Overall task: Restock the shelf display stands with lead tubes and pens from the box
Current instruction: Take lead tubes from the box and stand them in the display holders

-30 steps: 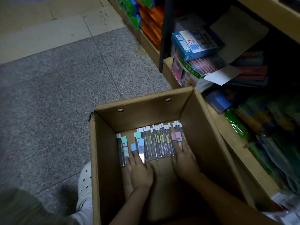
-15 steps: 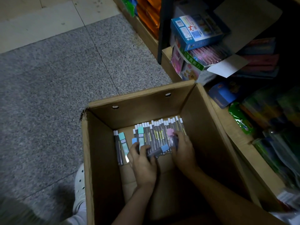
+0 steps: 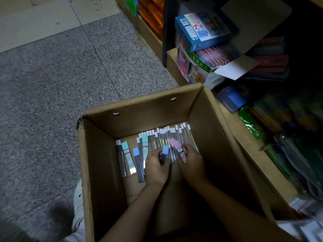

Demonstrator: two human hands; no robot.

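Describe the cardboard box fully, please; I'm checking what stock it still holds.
The cardboard box is plain brown, open-topped and deep, standing on the grey floor beside the shelf. Its far wall has two small round holes and one top corner is torn. Lead tubes lie in a row on its bottom. Both hands reach inside: the left hand and right hand each grip tubes.

Brown cardboard box (image 3: 97, 172) on speckled grey floor (image 3: 52, 84). Inside the box: clear white-capped lead tubes (image 3: 176, 135), mint-capped tube (image 3: 126, 147), blue-capped tube (image 3: 165, 151), pink-capped tube (image 3: 175, 144). Beyond the box: blue printed carton (image 3: 204, 30), orange packets (image 3: 152, 13).
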